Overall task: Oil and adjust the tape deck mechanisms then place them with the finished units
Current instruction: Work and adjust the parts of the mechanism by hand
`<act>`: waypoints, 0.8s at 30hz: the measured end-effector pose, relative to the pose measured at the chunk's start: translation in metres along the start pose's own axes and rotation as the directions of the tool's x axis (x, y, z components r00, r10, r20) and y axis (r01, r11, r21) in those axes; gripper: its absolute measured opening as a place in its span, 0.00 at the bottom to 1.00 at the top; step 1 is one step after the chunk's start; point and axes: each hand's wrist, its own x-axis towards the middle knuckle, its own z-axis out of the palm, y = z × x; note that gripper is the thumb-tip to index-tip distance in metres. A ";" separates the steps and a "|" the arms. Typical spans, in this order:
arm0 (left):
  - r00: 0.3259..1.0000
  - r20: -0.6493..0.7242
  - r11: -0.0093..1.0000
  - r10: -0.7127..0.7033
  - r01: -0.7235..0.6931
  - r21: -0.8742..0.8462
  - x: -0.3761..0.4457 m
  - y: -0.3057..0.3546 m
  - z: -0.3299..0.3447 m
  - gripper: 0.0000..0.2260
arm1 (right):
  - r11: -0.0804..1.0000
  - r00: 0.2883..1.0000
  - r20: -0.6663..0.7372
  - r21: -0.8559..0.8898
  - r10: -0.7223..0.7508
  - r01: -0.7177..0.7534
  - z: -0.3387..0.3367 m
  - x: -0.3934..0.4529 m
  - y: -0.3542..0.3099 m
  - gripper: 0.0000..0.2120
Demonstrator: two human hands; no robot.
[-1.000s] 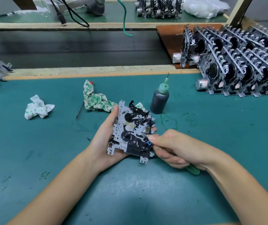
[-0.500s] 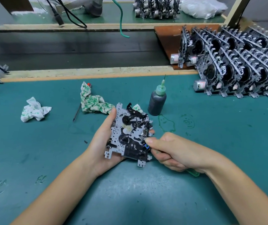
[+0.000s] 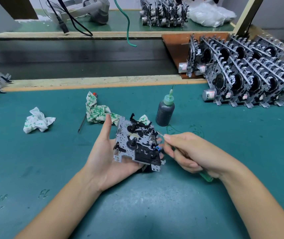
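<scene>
Fingers of the left hand [image 3: 106, 157] lie nearly straight under the tape deck mechanism [image 3: 137, 145], cradling it in the palm above the green mat [image 3: 155, 204], with the thumb raised straight beside its left edge, not touching it. Curled round a green-handled screwdriver [image 3: 206, 176], the right hand [image 3: 194, 152] pinches its thin shaft near the tip, which meets the mechanism's right edge. Just behind stands a dark oil bottle [image 3: 165, 111] with a green needle cap. Two crumpled patterned rags [image 3: 38, 120] lie to the left, one partly hidden by the mechanism. Rows of finished units [image 3: 251, 73] lean together at the far right, well apart from the hands.
</scene>
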 end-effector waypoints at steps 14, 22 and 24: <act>1.000 0.000 0.997 -0.016 0.016 0.079 -0.001 0.000 -0.003 0.40 | 0.998 0.996 0.091 -0.063 0.010 -0.005 0.005 -0.001 -0.001 0.25; 0.985 -0.165 0.982 0.056 -0.024 0.189 0.005 -0.006 -0.006 0.31 | 0.986 0.995 0.089 -0.167 0.045 -0.030 0.014 0.000 0.000 0.33; 0.984 -0.168 0.982 0.052 -0.019 0.190 0.005 -0.006 -0.006 0.31 | 0.985 0.995 0.084 -0.170 0.053 -0.038 0.016 0.001 0.001 0.33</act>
